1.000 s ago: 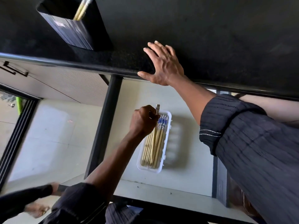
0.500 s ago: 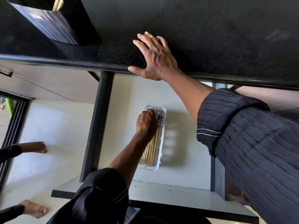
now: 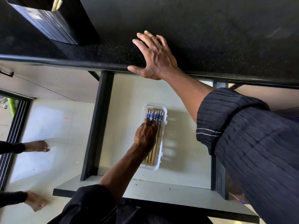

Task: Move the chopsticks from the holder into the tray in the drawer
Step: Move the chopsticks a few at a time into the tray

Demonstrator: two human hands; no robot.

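A black chopstick holder [image 3: 53, 25] stands on the dark counter [image 3: 210, 38] at the top left, with a few pale chopsticks [image 3: 56, 4] sticking out of it. Below the counter the drawer [image 3: 186, 143] is pulled out. A white tray [image 3: 163, 143] lies in it, and several blue-patterned chopsticks [image 3: 156, 114] lie in the tray side by side. My left hand [image 3: 145, 135] is down in the tray, fingertips pinched on the chopsticks just below their blue ends. My right hand [image 3: 157, 57] lies flat on the counter edge, fingers spread, holding nothing.
The drawer's black side rail [image 3: 97, 126] runs along the tray's left. Its grey front panel [image 3: 161, 194] is close to my body. Another person's bare feet [image 3: 37, 146] stand on the pale floor tiles at the left.
My left hand has lowered the chopsticks from above the tray to lying flat in it, and has slid back from their blue ends. My right hand stays on the counter.
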